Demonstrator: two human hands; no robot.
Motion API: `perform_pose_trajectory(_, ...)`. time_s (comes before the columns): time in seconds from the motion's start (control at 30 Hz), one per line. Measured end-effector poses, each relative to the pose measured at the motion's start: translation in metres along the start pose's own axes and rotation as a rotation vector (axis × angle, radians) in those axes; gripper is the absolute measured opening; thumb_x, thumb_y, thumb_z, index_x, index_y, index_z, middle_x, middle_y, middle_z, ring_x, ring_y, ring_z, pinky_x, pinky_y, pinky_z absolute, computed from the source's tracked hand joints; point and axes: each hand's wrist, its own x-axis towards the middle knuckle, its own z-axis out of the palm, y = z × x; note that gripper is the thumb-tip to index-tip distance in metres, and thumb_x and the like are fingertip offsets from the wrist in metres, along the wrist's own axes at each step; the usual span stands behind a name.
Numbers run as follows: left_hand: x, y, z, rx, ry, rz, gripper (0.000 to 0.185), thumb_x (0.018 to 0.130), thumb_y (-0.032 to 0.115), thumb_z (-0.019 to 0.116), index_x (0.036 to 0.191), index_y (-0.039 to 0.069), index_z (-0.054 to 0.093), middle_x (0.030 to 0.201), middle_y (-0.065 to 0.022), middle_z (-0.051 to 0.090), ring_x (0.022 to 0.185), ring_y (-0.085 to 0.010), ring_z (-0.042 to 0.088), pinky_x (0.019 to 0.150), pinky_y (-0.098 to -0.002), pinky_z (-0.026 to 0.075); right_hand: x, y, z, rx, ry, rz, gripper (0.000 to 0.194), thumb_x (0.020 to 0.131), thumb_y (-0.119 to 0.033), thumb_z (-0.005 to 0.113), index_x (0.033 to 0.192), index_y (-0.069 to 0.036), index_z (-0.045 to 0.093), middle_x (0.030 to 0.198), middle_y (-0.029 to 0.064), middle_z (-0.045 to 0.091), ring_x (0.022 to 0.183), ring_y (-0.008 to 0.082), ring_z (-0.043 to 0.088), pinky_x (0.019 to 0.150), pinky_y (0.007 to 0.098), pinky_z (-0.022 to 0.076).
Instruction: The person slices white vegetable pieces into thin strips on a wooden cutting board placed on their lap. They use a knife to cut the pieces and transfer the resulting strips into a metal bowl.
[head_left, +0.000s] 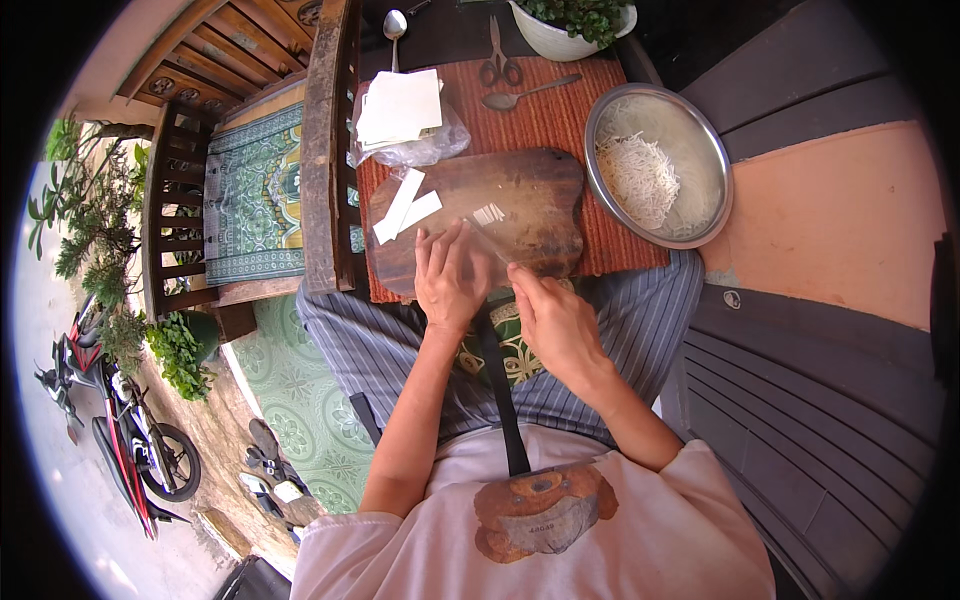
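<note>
My right hand (553, 319) is closed round the handle of a knife (487, 240), whose blade lies over a dark wooden cutting board (536, 184). My left hand (450, 277) presses on the board beside the blade, fingertips down; whether something is under them is hidden. Just beyond the blade are several thin white cut strips (489, 214). Two wider white strips (405, 206) overlap at the board's left side. Behind them, a stack of white square sheets (401, 105) rests on a clear plastic bag (450, 139). A steel bowl (727, 180) at the right holds a heap of thin white shreds (649, 180).
The board lies on an orange-red woven mat (615, 259). Scissors (495, 64) and a spoon (510, 99) lie beyond it, with another spoon (394, 30) farther back. A white planter (559, 37) stands at the far edge. A wooden bench (322, 150) is close at the left.
</note>
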Motion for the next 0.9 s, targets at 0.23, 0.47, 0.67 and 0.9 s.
perform_pose_trajectory(0.23, -0.001, 0.0, 0.001, 0.01, 0.0, -0.009, 0.044, 0.077, 0.01, 0.075, 0.12, 0.004, 0.071, 0.125, -0.0084, 0.068, 0.112, -0.0328, 0.063, 0.115, -0.0516, 0.043, 0.013, -0.024, -0.018, -0.009, -0.136, 0.076, 0.022, 0.1, -0.01, 0.059, 0.121, -0.005, 0.062, 0.083, 0.0233, 0.069, 0.077, 0.0447, 0.069, 0.067, 0.0521, 0.0555)
perform_pose_trajectory(0.47, -0.001, 0.001, 0.002, 0.012, 0.011, -0.017, 0.043, 0.077, 0.01, 0.074, 0.12, 0.004, 0.072, 0.124, -0.0079, 0.068, 0.112, -0.0334, 0.063, 0.115, -0.0511, 0.043, 0.022, -0.033, -0.024, -0.05, -0.243, 0.07, 0.037, 0.09, -0.001, 0.06, 0.126, -0.002, 0.053, 0.084, 0.0293, 0.069, 0.081, 0.0469, 0.072, 0.068, 0.053, 0.0591)
perform_pose_trajectory(0.67, -0.001, 0.001, 0.002, 0.023, 0.007, -0.016, 0.043, 0.077, 0.01, 0.074, 0.12, 0.003, 0.072, 0.124, -0.008, 0.068, 0.112, -0.0331, 0.063, 0.115, -0.051, 0.043, 0.024, -0.034, -0.028, -0.031, -0.281, 0.086, 0.043, 0.088, 0.0, 0.062, 0.131, 0.001, 0.053, 0.084, 0.0305, 0.07, 0.083, 0.0479, 0.072, 0.07, 0.0537, 0.0591)
perform_pose_trajectory(0.9, -0.001, 0.001, 0.002, 0.021, 0.001, -0.022, 0.044, 0.077, 0.01, 0.074, 0.12, 0.003, 0.072, 0.125, -0.0081, 0.068, 0.113, -0.033, 0.062, 0.115, -0.0509, 0.043, 0.018, -0.033, -0.028, -0.006, -0.211, 0.111, 0.013, 0.099, -0.006, 0.056, 0.112, -0.003, 0.057, 0.081, 0.0257, 0.069, 0.082, 0.0472, 0.069, 0.07, 0.0563, 0.0534)
